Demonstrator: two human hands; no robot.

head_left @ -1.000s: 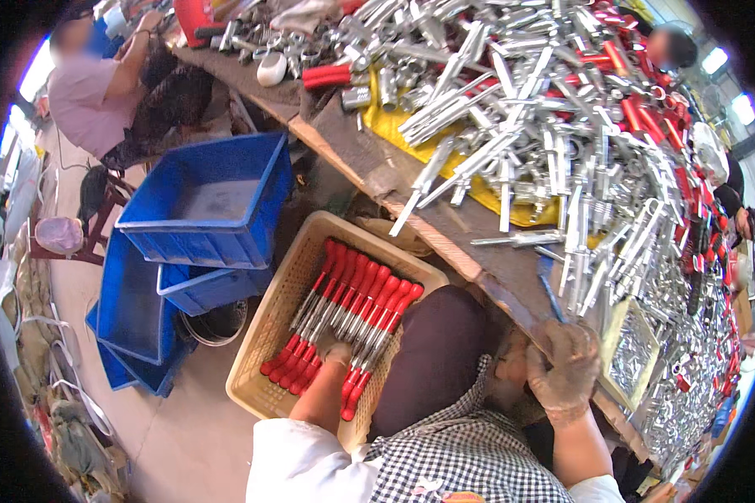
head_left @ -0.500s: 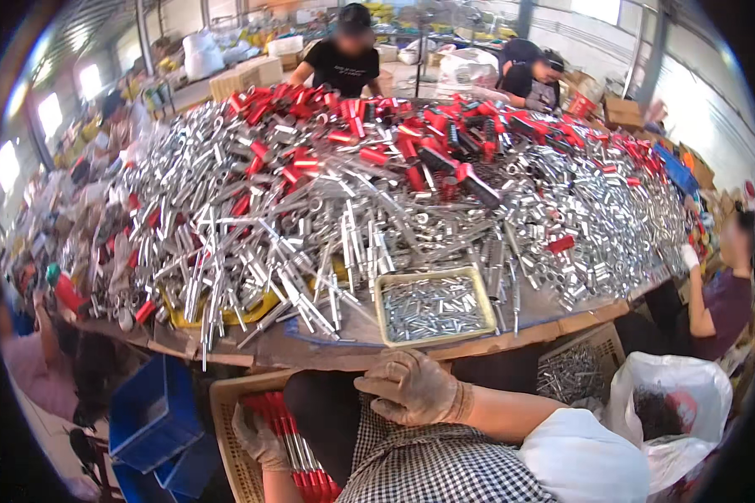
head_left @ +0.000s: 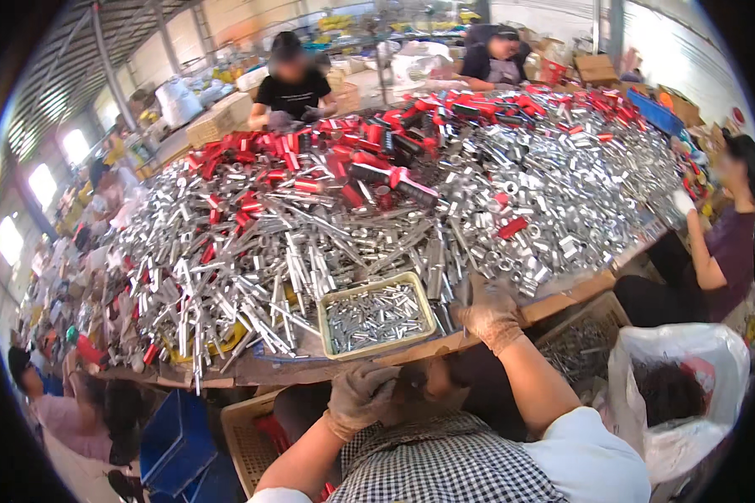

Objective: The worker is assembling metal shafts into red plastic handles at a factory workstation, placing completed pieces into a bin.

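A few long silver tubes (head_left: pixel 435 270) lie on the counter (head_left: pixel 273 367) near its front edge, between the small pale tray and the right hand (head_left: pixel 489 312); their long axes run roughly from 12 to 6 o'clock. From the right hand they lie at about 10 o'clock, just beside its fingertips, and this hand is clearly the nearer of the 2. It is gloved, its fingers reaching toward 11 o'clock at the counter's edge; blur hides whether they are parted or pinching a piece, so I cannot tell. The left hand (head_left: pixel 362 400), also gloved, hangs over the lap at about 7 o'clock from the tubes, fingers loosely curled; whether it holds anything cannot be told. The tray (head_left: pixel 383 346), filled with short metal pins (head_left: pixel 377 313), sits at 9 o'clock from the right hand and about 12 o'clock from the left. Beyond, toward 12 o'clock, spreads the heap of silver metal parts (head_left: pixel 554 214), with red and black handles (head_left: pixel 394 180) on top. At 8 o'clock from the left hand stand a tan crate (head_left: pixel 236 436) and blue bins (head_left: pixel 172 436); at 4 o'clock from the right hand, a white bag (head_left: pixel 684 457). 4 co-workers sit around the counter.
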